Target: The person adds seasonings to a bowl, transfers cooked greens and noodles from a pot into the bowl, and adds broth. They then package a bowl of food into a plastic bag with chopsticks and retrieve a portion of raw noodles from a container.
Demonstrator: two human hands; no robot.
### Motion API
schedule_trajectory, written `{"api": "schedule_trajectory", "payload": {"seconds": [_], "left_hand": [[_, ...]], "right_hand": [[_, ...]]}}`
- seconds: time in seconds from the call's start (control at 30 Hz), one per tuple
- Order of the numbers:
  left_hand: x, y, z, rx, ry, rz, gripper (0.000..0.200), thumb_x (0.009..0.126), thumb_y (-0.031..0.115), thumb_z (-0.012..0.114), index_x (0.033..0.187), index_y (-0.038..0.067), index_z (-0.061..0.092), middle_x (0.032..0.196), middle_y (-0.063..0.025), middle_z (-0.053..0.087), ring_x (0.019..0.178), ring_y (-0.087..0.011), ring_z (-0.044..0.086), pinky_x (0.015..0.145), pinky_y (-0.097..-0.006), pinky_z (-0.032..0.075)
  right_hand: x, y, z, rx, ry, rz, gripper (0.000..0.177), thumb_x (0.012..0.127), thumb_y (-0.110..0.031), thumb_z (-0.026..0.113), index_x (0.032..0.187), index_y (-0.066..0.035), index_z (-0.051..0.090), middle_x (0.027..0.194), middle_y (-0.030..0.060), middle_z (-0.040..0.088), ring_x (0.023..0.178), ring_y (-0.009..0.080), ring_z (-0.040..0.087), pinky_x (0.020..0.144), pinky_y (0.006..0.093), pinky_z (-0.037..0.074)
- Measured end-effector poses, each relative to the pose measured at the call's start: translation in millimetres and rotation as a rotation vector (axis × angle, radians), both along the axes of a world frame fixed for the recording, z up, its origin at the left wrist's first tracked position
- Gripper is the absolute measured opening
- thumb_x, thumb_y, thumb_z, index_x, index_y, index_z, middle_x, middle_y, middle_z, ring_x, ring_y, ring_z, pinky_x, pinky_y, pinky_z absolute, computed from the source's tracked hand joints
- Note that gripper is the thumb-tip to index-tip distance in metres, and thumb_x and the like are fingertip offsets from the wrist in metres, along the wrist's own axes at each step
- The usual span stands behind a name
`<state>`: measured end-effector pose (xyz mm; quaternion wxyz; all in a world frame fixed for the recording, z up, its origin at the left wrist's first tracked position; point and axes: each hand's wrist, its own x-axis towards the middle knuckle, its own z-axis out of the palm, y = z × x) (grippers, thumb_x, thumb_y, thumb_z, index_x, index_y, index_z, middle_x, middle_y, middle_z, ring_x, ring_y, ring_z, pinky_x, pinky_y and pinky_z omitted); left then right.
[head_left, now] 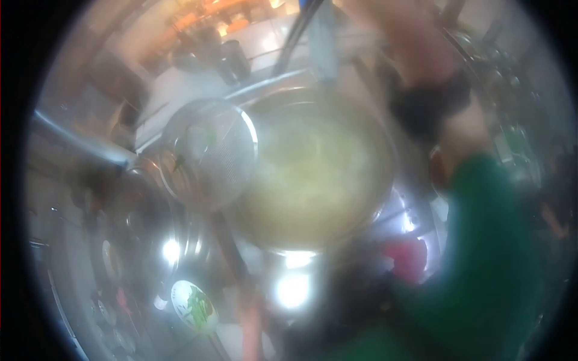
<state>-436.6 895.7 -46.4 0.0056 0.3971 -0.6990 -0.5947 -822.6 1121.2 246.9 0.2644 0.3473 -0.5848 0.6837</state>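
Note:
A wide round pot (304, 246) of cloudy, pale yellow liquid sits in the middle of the head view. Over its left rim is a round mesh strainer (211, 156), with a few green bits on it. The strainer's brown handle runs down toward me, and my left hand (250, 322), blurred at the bottom edge, appears closed around its end. My right arm, in a green sleeve with a dark band, reaches up past the pot's right side. My right hand (391, 24) is smeared by motion at the top edge; its fingers cannot be made out.
Behind the pot are a dark cup-like container (233, 62) and a pale upright object (322, 45) with blue at its top. Shiny metalware (141, 204) stands at left. A white oval item (194, 305) with a green leaf pattern lies lower left, a red object (406, 259) right of the pot.

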Motion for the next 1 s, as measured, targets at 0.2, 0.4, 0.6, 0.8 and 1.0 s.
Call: {"api": "schedule_trajectory", "payload": {"seconds": [0.2,0.4,0.6,0.8,1.0], "left_hand": [[-33.7,7.2,9.2,0.249,-0.010,-0.189,0.030,0.077,0.010,0.052,0.104,-0.001,0.045,0.060,-0.0049,0.047,0.047,-0.0129,0.047,0.042,-0.0255,0.041],[-30.7,-32.8,-2.6,0.223,0.008,-0.280,0.018,0.078,0.010,0.051,0.091,-0.003,0.049,0.059,-0.0053,0.048,0.045,-0.0136,0.048,0.042,-0.0255,0.042],[-66.9,-89.6,8.2,-0.004,0.003,-0.405,0.008,0.077,0.007,0.050,0.077,-0.001,0.048,0.055,-0.0053,0.049,0.041,-0.0125,0.047,0.038,-0.0245,0.040],[-137.9,-165.0,-13.6,-0.689,0.029,-0.697,0.014,0.076,0.009,0.050,0.085,-0.002,0.050,0.054,-0.0063,0.052,0.041,-0.0144,0.051,0.040,-0.0270,0.041],[-214.0,-152.0,-29.1,-0.874,-0.244,-0.866,0.022,0.075,0.012,0.049,0.091,-0.003,0.051,0.055,-0.0100,0.055,0.044,-0.0206,0.056,0.043,-0.0302,0.044]], "right_hand": [[65.0,-20.2,-129.0,0.053,-0.467,0.078,0.025,0.082,-0.024,0.053,0.085,-0.002,0.063,0.056,0.0004,0.050,0.053,0.0085,0.049,0.055,0.0230,0.043],[93.1,55.5,-148.8,0.831,-0.336,-0.020,0.017,0.078,-0.019,0.060,0.081,-0.003,0.065,0.070,0.0017,0.062,0.065,0.0061,0.055,0.062,0.0220,0.045],[169.8,69.7,-151.6,0.743,-0.584,-0.011,0.015,0.075,-0.012,0.063,0.087,-0.004,0.065,0.082,0.0050,0.065,0.073,0.0058,0.057,0.070,0.0220,0.046],[203.2,15.6,-254.0,0.813,-0.597,0.445,0.012,0.079,-0.017,0.058,0.086,-0.011,0.065,0.081,0.0068,0.065,0.072,0.0158,0.061,0.068,0.0297,0.047],[154.5,4.5,-378.6,1.020,-0.468,0.260,0.014,0.079,-0.022,0.053,0.085,-0.017,0.063,0.076,0.0105,0.063,0.068,0.0271,0.060,0.062,0.0369,0.047]]}}
